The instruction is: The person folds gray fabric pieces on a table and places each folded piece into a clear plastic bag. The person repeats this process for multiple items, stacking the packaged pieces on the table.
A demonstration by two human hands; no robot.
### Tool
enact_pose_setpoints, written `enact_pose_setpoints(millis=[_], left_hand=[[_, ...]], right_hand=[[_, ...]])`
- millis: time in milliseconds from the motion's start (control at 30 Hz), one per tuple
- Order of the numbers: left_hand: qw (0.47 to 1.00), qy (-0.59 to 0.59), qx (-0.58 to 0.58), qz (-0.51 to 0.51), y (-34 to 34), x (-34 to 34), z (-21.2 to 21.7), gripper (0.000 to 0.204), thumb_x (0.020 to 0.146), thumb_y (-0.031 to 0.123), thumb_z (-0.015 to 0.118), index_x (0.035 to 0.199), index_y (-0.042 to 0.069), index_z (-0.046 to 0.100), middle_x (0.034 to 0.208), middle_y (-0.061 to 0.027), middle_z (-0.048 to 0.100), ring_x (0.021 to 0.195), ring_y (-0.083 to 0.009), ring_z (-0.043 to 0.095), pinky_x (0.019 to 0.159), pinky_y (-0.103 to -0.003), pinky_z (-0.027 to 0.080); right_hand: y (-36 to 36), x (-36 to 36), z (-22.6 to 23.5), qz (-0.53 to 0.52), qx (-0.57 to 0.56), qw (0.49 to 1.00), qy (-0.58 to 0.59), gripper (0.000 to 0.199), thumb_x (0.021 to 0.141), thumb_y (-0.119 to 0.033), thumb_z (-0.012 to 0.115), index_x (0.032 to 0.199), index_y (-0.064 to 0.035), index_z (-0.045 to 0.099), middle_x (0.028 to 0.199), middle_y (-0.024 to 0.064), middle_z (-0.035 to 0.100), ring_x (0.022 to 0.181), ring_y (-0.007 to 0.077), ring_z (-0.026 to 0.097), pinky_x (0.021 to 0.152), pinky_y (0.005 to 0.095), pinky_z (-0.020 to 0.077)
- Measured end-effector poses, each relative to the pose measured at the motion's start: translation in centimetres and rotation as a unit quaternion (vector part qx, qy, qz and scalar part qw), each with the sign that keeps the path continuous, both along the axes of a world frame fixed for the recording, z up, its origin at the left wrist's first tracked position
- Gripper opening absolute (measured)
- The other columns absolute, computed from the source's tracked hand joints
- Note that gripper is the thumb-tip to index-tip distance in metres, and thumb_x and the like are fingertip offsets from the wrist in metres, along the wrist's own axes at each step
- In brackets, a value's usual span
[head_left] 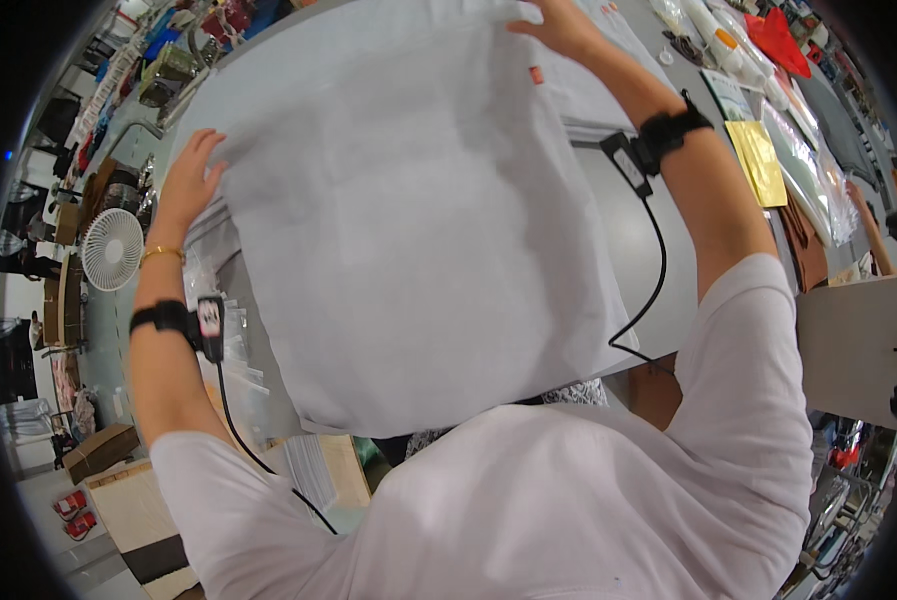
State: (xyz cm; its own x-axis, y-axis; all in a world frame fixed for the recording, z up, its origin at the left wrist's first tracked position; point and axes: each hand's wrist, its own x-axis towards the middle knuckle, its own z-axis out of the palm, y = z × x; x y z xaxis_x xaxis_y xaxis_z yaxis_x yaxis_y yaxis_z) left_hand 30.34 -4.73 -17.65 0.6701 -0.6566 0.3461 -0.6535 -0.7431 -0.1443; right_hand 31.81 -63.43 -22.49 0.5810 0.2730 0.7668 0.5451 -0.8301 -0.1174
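A light grey garment (408,230) lies spread over the table in front of me, its lower edge hanging toward my body. A small orange-red tag (536,75) shows near its upper right side. At the garment's left edge is my left hand (190,178), fingers stretched and thumb apart, beside or lightly touching the cloth. My right hand (560,30) reaches to the garment's far right, with its fingers apart over the fabric. The top of that hand runs close to the picture's edge. More grey cloth (593,110) lies under the garment on the right.
The grey tabletop (658,290) shows at the right. Clear plastic bags (233,340) lie along its left side. A yellow packet (755,162) and clear packaging (803,170) sit at the far right. A white fan (112,249) stands left. Black cables (663,250) trail from my wrist straps.
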Motion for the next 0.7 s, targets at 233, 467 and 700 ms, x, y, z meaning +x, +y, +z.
enact_pose_setpoints(millis=[233, 467, 700], left_hand=[[0.972, 0.221, 0.028, -0.081, -3.2, -25.9, -8.3, 0.060, 0.081, 0.033, 0.083, 0.127, 0.000, 0.064, 0.132, -0.0189, 0.065, 0.123, -0.0382, 0.061, 0.104, -0.048, 0.050], [0.970, 0.213, -0.034, 0.111, -0.6, -40.3, -13.7, 0.050, 0.076, 0.011, 0.081, 0.121, 0.000, 0.064, 0.122, -0.0183, 0.062, 0.116, -0.0406, 0.058, 0.100, -0.048, 0.048], [0.939, 0.300, -0.104, 0.129, 3.5, -46.5, -11.5, 0.031, 0.074, -0.006, 0.068, 0.104, 0.001, 0.069, 0.102, -0.0143, 0.063, 0.099, -0.0372, 0.061, 0.089, -0.046, 0.050]], right_hand=[[3.0, -27.9, -6.7, 0.162, -0.023, 0.914, 0.370, 0.061, 0.082, -0.034, 0.085, 0.135, -0.0107, 0.066, 0.140, 0.0134, 0.064, 0.133, 0.0360, 0.055, 0.112, 0.0482, 0.0435], [5.9, -43.1, -8.3, 0.080, -0.074, 0.910, 0.401, 0.076, 0.067, -0.018, 0.090, 0.137, -0.0108, 0.062, 0.140, 0.0069, 0.058, 0.132, 0.0315, 0.053, 0.105, 0.0457, 0.0483], [4.3, -48.4, -8.7, 0.088, -0.048, 0.899, 0.425, 0.034, 0.074, -0.001, 0.078, 0.107, -0.0063, 0.071, 0.102, 0.0076, 0.066, 0.099, 0.0305, 0.064, 0.087, 0.0401, 0.0534]])
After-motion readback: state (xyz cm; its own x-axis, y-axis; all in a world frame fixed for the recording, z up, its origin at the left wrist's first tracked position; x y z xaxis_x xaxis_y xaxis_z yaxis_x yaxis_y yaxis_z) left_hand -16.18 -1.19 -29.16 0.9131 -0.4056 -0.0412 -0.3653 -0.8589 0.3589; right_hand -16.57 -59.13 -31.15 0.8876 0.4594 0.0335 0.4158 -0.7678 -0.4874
